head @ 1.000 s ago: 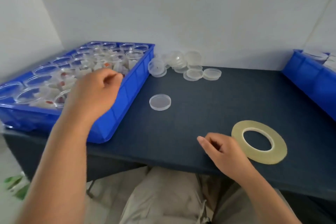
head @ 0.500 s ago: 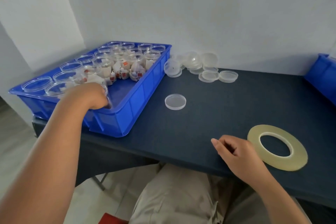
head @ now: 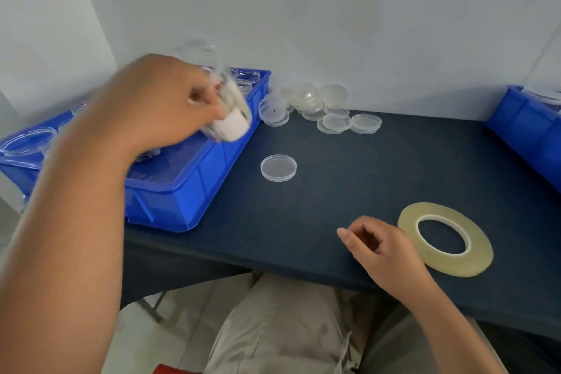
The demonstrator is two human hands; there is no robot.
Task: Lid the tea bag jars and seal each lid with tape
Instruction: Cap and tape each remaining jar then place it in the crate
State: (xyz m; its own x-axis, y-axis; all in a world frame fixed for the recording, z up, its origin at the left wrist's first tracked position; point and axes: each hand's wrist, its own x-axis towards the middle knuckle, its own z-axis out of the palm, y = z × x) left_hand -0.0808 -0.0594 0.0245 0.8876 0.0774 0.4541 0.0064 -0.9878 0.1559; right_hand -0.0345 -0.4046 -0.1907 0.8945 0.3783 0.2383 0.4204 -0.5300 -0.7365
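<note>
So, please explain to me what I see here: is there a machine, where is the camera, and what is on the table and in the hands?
There is no machine here, only a person's two bare hands. The picture comes from a camera worn on the head, looking down, so the arms enter from below. The left hand has its grip round a clear jar with white tea bags inside, blurred, above a blue crate of more open jars. The right hand rests near the table edge, fingers loosely curled, holding nothing that I can see. Beside it lies a flat tape roll. One loose lid lies in the middle, and a pile of lids by the wall. A second blue crate stands at the far right.
</note>
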